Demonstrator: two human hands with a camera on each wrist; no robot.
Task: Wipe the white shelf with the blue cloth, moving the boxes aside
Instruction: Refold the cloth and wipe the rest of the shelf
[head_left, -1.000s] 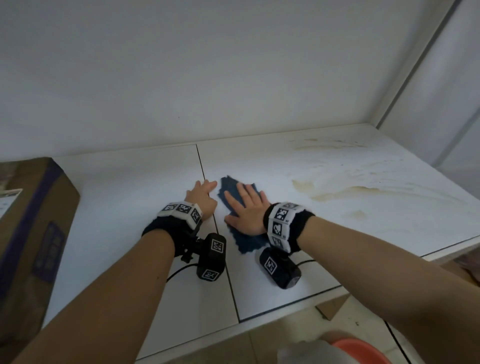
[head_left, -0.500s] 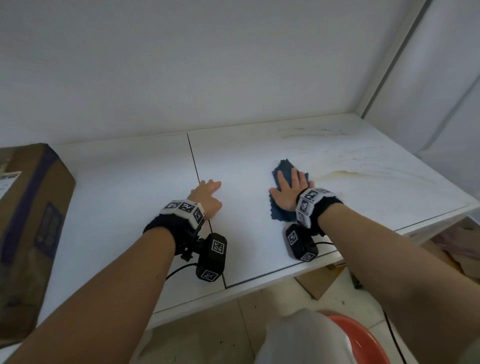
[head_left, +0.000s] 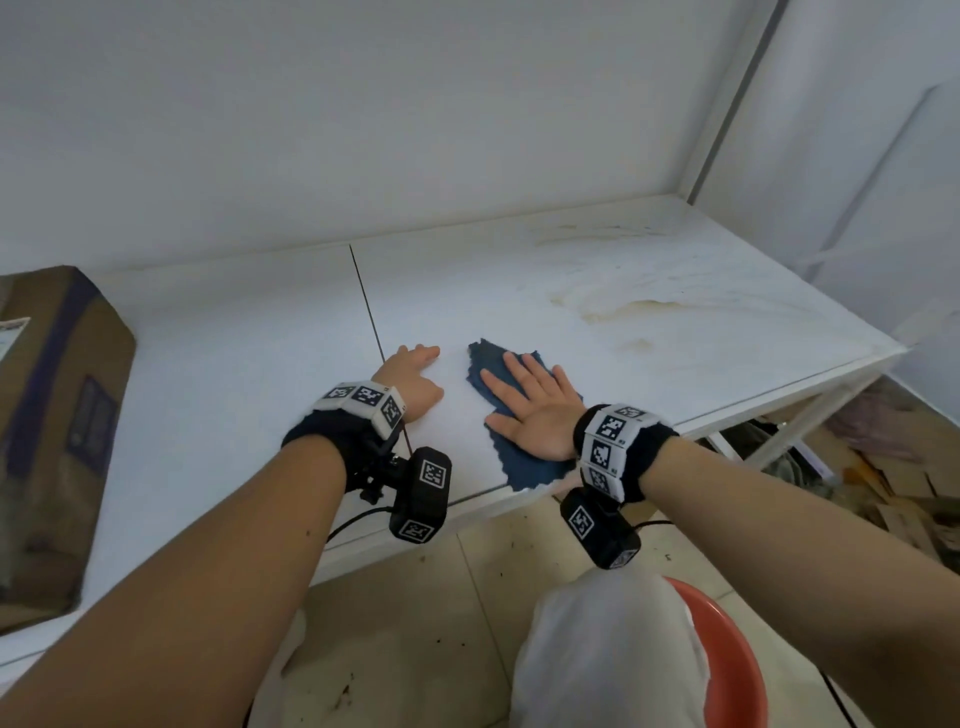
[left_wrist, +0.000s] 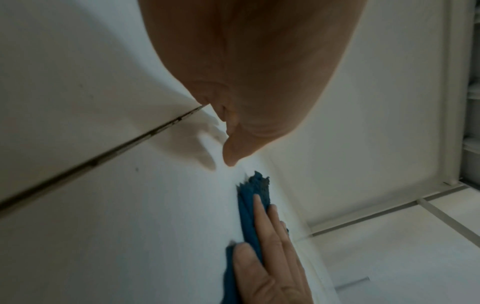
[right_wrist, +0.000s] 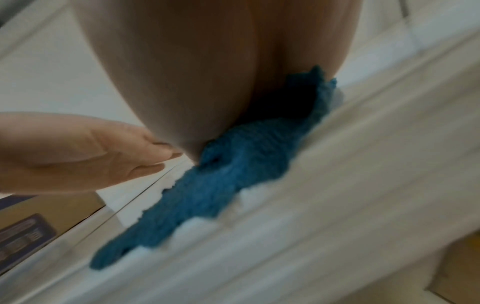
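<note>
The blue cloth (head_left: 524, 462) lies flat on the white shelf (head_left: 234, 364), near its front edge. My right hand (head_left: 530, 405) presses on it with straight, spread fingers; the palm hides the cloth's middle. The same cloth (left_wrist: 248, 207) shows in the left wrist view under those fingers, and as a blurred blue cloth (right_wrist: 207, 185) in the right wrist view. My left hand (head_left: 413, 376) rests on the bare shelf just left of the cloth, by the dark seam (head_left: 366, 301), holding nothing. A brown cardboard box (head_left: 52, 426) stands at the far left of the shelf.
Yellow-brown stains (head_left: 618, 306) mark the shelf's right half, behind the cloth. The shelf ends at a white upright (head_left: 727, 104) on the right. Below the front edge are a tiled floor, an orange basin (head_left: 727, 670) and cardboard scraps (head_left: 883, 499).
My right hand has slid the cloth back to the left and toward the front edge, after a sweep right to the stains. The left hand has stayed by the seam.
</note>
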